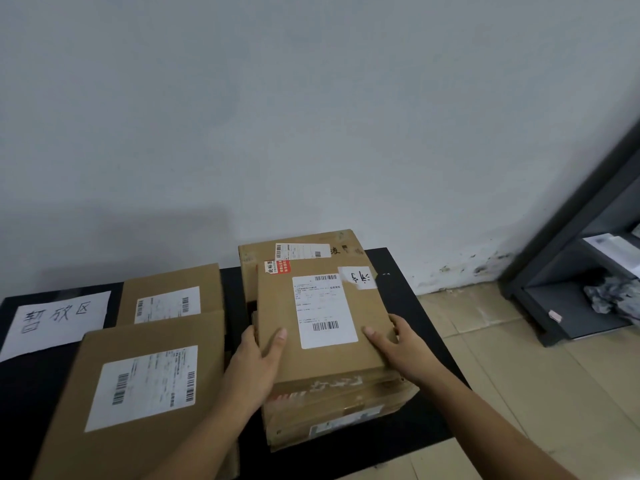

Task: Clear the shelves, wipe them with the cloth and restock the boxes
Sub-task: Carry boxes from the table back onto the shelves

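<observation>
A flat cardboard box [322, 327] with a white shipping label lies on top of a stack of boxes [339, 407] on a black table [412, 317]. My left hand [258, 358] grips its left edge, thumb on the top face. My right hand [394, 337] grips its right edge, thumb on top too. Behind the stack stands a larger box [298, 252]. Two more labelled boxes lie to the left, one near [138, 386] and one further back [169, 296]. The dark grey shelf unit [571, 251] stands at the right. A crumpled grey cloth [609, 296] lies on its lower shelf.
A white paper sign [59, 320] with handwritten characters lies on the table's left end. A pale wall runs behind the table. Beige floor tiles [512, 375] separate the table from the shelf unit. White papers [613, 244] lie on an upper shelf.
</observation>
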A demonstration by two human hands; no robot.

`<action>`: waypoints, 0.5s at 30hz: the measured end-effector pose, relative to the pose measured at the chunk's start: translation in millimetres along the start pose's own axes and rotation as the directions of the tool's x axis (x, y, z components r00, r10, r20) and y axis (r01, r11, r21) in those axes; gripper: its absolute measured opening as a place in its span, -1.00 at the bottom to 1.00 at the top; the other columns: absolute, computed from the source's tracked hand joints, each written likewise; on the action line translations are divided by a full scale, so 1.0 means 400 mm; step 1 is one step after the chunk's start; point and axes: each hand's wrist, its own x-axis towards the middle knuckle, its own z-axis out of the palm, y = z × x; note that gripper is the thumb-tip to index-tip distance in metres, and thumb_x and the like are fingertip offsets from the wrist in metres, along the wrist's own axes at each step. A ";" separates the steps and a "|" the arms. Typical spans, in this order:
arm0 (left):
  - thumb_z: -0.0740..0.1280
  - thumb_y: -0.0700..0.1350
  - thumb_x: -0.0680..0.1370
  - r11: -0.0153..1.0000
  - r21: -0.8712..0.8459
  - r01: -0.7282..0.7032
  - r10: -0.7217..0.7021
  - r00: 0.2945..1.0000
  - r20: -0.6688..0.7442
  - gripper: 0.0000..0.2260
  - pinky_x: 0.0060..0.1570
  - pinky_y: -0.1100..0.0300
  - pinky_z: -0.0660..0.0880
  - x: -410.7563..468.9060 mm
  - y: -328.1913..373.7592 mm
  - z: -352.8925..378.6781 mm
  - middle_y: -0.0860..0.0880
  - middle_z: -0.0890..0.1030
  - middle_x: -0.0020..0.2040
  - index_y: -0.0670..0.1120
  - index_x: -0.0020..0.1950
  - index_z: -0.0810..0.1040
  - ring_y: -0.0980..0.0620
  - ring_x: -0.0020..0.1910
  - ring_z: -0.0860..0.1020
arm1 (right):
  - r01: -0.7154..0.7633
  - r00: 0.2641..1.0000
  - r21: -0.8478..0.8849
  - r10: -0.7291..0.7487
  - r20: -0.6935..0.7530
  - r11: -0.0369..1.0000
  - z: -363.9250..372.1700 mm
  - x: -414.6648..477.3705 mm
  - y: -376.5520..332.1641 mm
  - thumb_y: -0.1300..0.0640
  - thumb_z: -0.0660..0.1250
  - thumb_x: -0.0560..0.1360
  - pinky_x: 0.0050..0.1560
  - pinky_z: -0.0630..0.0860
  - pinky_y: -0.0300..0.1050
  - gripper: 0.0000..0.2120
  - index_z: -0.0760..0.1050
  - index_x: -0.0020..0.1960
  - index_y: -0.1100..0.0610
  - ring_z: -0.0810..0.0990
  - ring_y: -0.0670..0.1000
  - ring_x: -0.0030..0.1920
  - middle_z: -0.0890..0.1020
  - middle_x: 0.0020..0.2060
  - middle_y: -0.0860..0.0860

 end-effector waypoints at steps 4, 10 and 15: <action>0.20 0.29 0.60 0.981 0.174 -0.084 0.102 0.990 -0.095 -0.38 0.23 0.00 0.46 -0.006 0.020 -0.051 -0.03 0.45 0.45 -0.01 0.56 0.25 -0.06 0.36 0.48 | 0.090 0.992 -0.101 -0.098 -0.078 0.991 -0.029 -0.013 -0.040 -0.25 0.37 0.53 0.18 0.47 -0.08 -0.22 0.17 0.60 0.06 0.47 0.00 0.30 0.38 0.47 0.03; 0.22 0.21 0.63 0.914 0.372 -0.160 0.234 0.958 -0.164 -0.65 -0.04 0.17 0.48 -0.009 0.016 -0.177 0.06 0.60 0.12 0.04 0.30 0.51 0.13 0.03 0.54 | 0.177 0.959 -0.341 -0.239 -0.151 0.923 -0.028 -0.030 -0.140 -0.19 0.30 0.60 0.30 0.49 0.03 -0.41 0.30 0.53 0.03 0.48 0.03 0.34 0.38 0.47 0.03; 0.18 0.24 0.64 0.887 0.445 -0.120 0.246 0.940 -0.236 -0.77 -0.18 0.15 0.61 -0.063 -0.012 -0.301 0.12 0.59 -0.11 0.16 0.11 0.50 0.15 -0.26 0.60 | 0.282 0.929 -0.427 -0.356 -0.102 0.859 0.041 -0.049 -0.237 -0.17 0.28 0.61 0.21 0.55 -0.01 -0.51 0.38 0.48 -0.02 0.53 0.03 0.31 0.42 0.46 -0.02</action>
